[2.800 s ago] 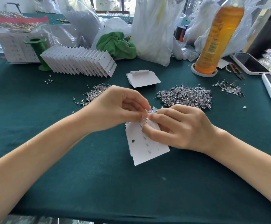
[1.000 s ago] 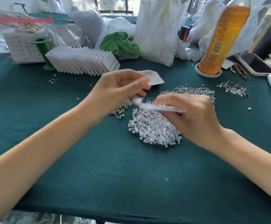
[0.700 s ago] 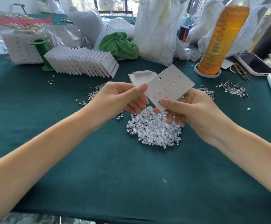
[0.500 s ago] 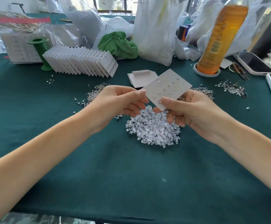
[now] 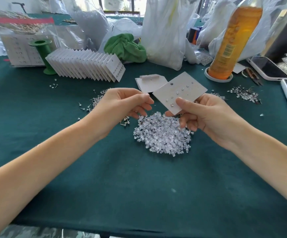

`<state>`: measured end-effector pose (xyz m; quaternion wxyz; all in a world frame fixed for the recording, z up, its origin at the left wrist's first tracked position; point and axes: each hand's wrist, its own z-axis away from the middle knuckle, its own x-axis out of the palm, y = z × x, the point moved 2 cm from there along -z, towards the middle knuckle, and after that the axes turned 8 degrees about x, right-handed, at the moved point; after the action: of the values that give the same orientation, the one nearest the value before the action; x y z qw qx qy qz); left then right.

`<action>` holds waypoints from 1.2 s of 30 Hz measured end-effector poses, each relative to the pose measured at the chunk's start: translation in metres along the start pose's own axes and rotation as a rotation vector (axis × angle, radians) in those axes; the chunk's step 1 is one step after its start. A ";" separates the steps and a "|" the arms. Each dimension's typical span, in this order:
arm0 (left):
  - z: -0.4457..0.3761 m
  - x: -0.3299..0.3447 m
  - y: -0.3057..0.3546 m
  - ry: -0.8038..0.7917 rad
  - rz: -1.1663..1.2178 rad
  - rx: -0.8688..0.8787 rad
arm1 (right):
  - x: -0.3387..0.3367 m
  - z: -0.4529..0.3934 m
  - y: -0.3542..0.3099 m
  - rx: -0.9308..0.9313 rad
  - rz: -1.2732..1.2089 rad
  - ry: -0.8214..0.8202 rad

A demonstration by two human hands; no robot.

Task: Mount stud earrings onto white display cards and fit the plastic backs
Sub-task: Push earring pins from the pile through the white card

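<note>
My right hand (image 5: 206,115) holds a white display card (image 5: 182,90) by its near corner, thumb on top and fingers beneath. The card is raised face up, with several small studs across it and a hang hole near its top. My left hand (image 5: 122,103) hovers just left of the card with curled fingers. Its thumb and forefinger tips meet beside the card's left corner, and nothing shows between them. A heap of clear plastic backs (image 5: 163,134) lies on the green cloth below both hands. Loose stud earrings (image 5: 99,100) are scattered behind my left hand.
A fanned row of filled cards (image 5: 86,67) stands at back left by a green spool (image 5: 43,54). Blank cards (image 5: 150,82) lie behind the held card. An orange bottle (image 5: 231,40), two phones (image 5: 267,67), snips (image 5: 252,76), more studs (image 5: 243,93) and plastic bags (image 5: 163,31) crowd the back and right.
The card lay face down over the backs heap with both hands working on it. It was lifted and turned face up. My left fingers have come off its edge; only my right hand holds it.
</note>
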<state>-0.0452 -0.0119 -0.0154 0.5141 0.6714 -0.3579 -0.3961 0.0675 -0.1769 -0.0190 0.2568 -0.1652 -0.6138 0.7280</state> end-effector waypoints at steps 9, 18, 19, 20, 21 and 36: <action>-0.006 -0.015 -0.015 -0.060 -0.862 0.394 | -0.010 0.001 -0.010 -0.095 -0.075 0.173; -0.009 -0.007 -0.014 -0.120 -0.851 0.399 | -0.007 0.000 -0.005 -0.146 -0.060 0.203; -0.010 -0.005 -0.013 -0.121 -0.849 0.396 | -0.006 0.001 -0.005 -0.150 -0.053 0.202; -0.010 -0.004 -0.013 -0.124 -0.848 0.391 | -0.006 0.000 -0.004 -0.156 -0.045 0.197; -0.010 -0.003 -0.012 -0.129 -0.853 0.385 | -0.005 0.001 -0.005 -0.155 -0.039 0.189; -0.018 -0.006 -0.012 -0.055 -0.658 0.301 | -0.004 0.009 -0.004 -0.391 0.339 0.262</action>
<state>-0.0310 0.0031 -0.0231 0.2447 0.8080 -0.1906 -0.5010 0.0663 -0.1865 -0.0138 0.1719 -0.4042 -0.6679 0.6008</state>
